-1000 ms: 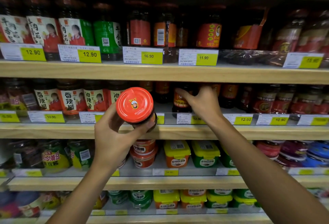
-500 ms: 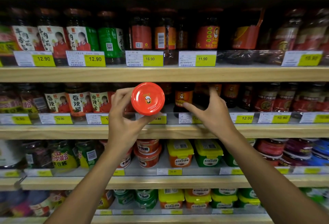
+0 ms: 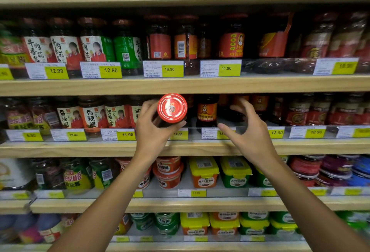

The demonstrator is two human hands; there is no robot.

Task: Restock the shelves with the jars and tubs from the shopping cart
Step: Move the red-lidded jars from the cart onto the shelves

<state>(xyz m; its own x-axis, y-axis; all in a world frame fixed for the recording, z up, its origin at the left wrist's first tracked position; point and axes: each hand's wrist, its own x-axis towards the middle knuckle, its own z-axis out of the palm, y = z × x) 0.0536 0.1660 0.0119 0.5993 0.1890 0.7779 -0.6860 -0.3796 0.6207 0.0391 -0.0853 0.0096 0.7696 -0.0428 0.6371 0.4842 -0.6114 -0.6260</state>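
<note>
Nearest to me, both my forearms reach up toward the shelves. At the front edge of the middle shelf (image 3: pixel 100 148), my left hand (image 3: pixel 150 133) holds the jar (image 3: pixel 172 109): my thumb runs under its dark glass body on the right and my other fingers (image 3: pixel 147 107) wrap round its left side, so the jar is tilted with its red lid (image 3: pixel 172 107) facing me. The jar sits level with the clear shelf-front rail, just above the yellow price tag (image 3: pixel 178 134) reading 12.80.

Just to the right, my right hand (image 3: pixel 250 133) holds nothing; its fingers are spread and loosely bent, thumb pointing left toward the jar, with a gap between them.

Behind that gap, a dark jar with a red label (image 3: pixel 206 111) stands upright on the shelf, and more jars line the row to either side. Lower shelves carry tubs with yellow lids (image 3: pixel 203 166) and red tubs (image 3: pixel 168 171).
</note>
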